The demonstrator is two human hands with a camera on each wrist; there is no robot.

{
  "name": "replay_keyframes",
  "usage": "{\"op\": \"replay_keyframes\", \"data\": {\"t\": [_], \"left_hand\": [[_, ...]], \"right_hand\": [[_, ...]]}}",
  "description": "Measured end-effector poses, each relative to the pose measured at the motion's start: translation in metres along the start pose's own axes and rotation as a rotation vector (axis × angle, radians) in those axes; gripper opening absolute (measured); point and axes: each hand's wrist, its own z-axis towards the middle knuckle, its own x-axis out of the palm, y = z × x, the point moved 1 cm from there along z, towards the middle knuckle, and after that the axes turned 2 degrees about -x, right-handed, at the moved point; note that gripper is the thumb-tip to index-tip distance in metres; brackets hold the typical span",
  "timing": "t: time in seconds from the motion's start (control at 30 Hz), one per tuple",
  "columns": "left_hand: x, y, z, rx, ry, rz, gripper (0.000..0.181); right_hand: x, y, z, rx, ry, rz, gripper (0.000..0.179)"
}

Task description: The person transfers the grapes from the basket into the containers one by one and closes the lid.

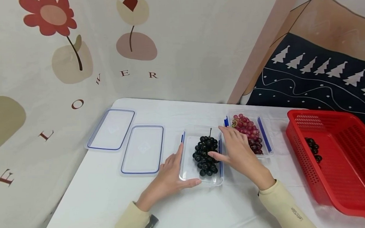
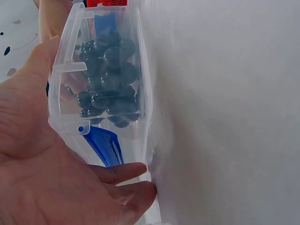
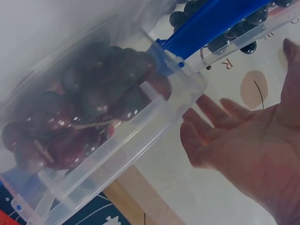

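Observation:
A clear plastic food container (image 1: 189, 172) with blue side clips stands in the middle of the white table. Inside lies a bunch of black grapes (image 1: 205, 155), its stem pointing to the far end. My left hand (image 1: 169, 176) rests against the container's near left corner, thumb along the front wall and fingers beside the left clip (image 2: 105, 145). Over the right rim is my right hand (image 1: 239, 152), fingers spread, its thumb over the grapes; whether it touches them I cannot tell. Just right stands a second container (image 1: 265, 138) holding red grapes (image 1: 246, 128).
Two clear lids with blue seals lie at the left, a nearer lid (image 1: 143, 149) and a farther lid (image 1: 112, 129). A red plastic basket (image 1: 347, 155) stands at the right with some black grapes (image 1: 313, 149) in it. A printed curtain (image 1: 183, 60) hangs behind the table.

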Motion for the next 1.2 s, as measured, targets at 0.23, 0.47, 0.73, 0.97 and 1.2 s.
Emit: {"op": "replay_keyframes", "data": {"t": [0.23, 0.47, 0.73, 0.97, 1.2], "left_hand": [[0.000, 0.002, 0.000, 0.045, -0.011, -0.026, 0.140], [0.000, 0.005, 0.002, 0.034, 0.017, -0.036, 0.140], [-0.002, 0.007, 0.005, 0.039, 0.021, -0.052, 0.137], [-0.004, 0.008, 0.005, 0.030, 0.036, -0.073, 0.136], [-0.003, 0.007, 0.006, 0.016, 0.040, -0.072, 0.138]], "right_hand": [[-0.003, -0.007, -0.007, -0.019, -0.001, 0.048, 0.105], [-0.008, -0.014, -0.016, -0.090, 0.004, 0.074, 0.104], [-0.019, -0.021, -0.025, -0.104, -0.038, 0.083, 0.106], [-0.033, -0.026, -0.034, -0.049, -0.101, 0.105, 0.101], [-0.053, -0.031, -0.048, 0.009, -0.129, 0.173, 0.098]]}}
